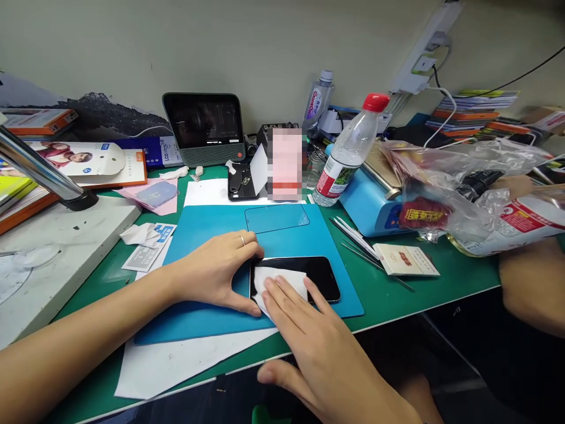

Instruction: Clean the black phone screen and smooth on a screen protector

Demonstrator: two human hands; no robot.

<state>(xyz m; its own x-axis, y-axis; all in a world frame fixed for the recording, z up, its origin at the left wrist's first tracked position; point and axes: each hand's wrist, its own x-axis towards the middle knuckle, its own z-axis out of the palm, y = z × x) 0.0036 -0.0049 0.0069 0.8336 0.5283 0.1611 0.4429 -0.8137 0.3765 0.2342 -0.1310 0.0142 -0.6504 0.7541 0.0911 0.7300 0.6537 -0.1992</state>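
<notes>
On the blue mat lies a smartphone with a black screen, its long side running left to right. My left hand, a ring on one finger, grips the phone's left end between thumb and fingers. Under the fingers of my right hand is a white wipe, held pressed against the left half of the screen. The right thumb sticks out to the side, off the wipe. Just behind the phone, a clear screen protector with a black border lies flat on the mat.
Behind the mat stand a smart display, a black phone case and a red-capped bottle. Thin tools, a small white box and a blue machine are to the right. Another person's arm rests at the right edge.
</notes>
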